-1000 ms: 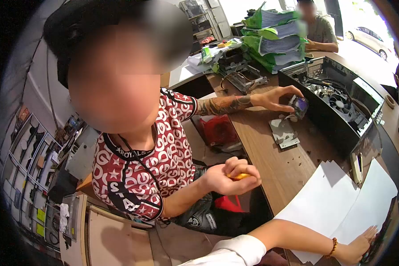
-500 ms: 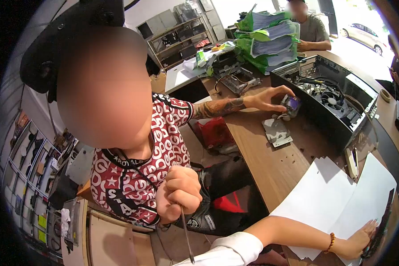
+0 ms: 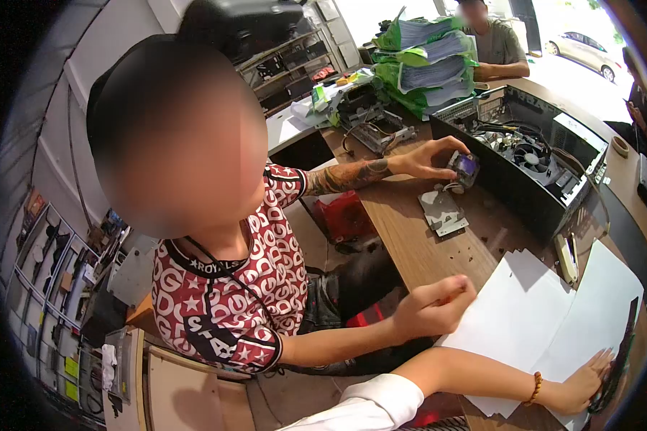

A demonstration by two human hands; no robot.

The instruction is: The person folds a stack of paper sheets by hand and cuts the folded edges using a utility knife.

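Note:
From the bottom edge, my left arm in a rolled white sleeve reaches across to the right. My left hand (image 3: 581,390), with a beaded bracelet at the wrist, lies flat on white paper sheets (image 3: 589,316), fingers stretched out. A long dark object (image 3: 624,345) runs right along my fingertips. My right hand is out of view. To the left, a co-worker in a patterned red shirt grips a small metal part with a purple face (image 3: 467,169) in one hand (image 3: 435,158). The co-worker's other hand (image 3: 438,309) is curled and blurred over the desk edge.
An opened black computer case (image 3: 510,172) stands on the wooden desk. By it lie a metal plate (image 3: 442,210) and a stapler (image 3: 567,258). Green-wrapped paper stacks (image 3: 428,65) rise at the back, with another person (image 3: 496,47) behind. Loose metal frames (image 3: 374,126) lie nearby.
The co-worker's near hand, which held a screwdriver by the chest, has swung right toward the desk. Their head has turned and shifted. My left hand stays on the paper.

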